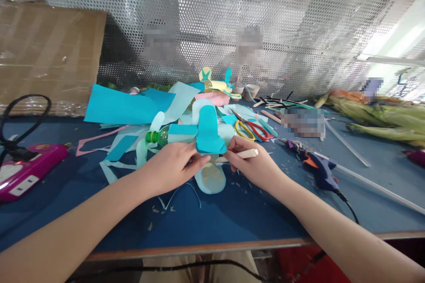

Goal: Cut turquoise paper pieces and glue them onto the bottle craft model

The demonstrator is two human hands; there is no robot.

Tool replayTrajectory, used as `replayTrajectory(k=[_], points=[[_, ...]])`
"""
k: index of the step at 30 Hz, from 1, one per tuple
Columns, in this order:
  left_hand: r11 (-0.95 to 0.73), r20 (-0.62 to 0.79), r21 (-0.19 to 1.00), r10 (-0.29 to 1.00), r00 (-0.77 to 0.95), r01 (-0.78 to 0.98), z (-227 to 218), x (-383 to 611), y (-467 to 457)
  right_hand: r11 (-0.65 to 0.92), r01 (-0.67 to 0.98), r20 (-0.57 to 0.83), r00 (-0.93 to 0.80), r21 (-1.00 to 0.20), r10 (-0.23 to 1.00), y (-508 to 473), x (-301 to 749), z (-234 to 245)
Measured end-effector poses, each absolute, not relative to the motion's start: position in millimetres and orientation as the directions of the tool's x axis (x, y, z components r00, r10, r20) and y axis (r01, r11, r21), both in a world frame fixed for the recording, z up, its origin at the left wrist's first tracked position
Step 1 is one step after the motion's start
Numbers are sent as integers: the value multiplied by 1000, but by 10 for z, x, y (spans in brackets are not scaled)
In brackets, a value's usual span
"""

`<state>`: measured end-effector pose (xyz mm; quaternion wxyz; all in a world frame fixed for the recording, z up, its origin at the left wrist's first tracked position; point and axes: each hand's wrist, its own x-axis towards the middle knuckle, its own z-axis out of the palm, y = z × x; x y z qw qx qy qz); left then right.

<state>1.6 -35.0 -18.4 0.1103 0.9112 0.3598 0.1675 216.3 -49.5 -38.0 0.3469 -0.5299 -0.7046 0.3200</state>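
A plastic bottle (pixel 162 136) with a green cap lies on its side in front of me, wrapped in pale and bright blue paper. A rounded bright blue paper piece (pixel 208 130) stands across its middle, with its near edge between my hands. My left hand (pixel 174 162) pinches that piece's left lower edge, thumb and fingers close together. My right hand (pixel 250 159) grips a slim white pen-like stick (pixel 249 154) while its fingertips touch the paper's right corner. Below them, a pale blue rounded paper piece (pixel 210 179) sticks out toward me.
Scissors (pixel 252 129) with red and yellow handles lie among paper scraps behind the bottle. A glue gun (pixel 318 170) is at right, near corn husks (pixel 381 110). At left are a magenta power strip (pixel 29 172), blue paper sheets (pixel 126 106) and cardboard (pixel 49 57). Perforated metal (pixel 206 22) stands behind.
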Motion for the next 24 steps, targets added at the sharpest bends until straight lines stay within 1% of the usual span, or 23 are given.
replayTrajectory(k=[17, 24], points=[[-726, 238, 319, 684, 690, 610, -182, 20, -349, 245, 523, 153, -212, -816, 965, -507, 2158, -362], [-723, 228, 310, 687, 689, 618, -161, 22, -361, 228, 510, 162, -171, -830, 972, -512, 2158, -352]])
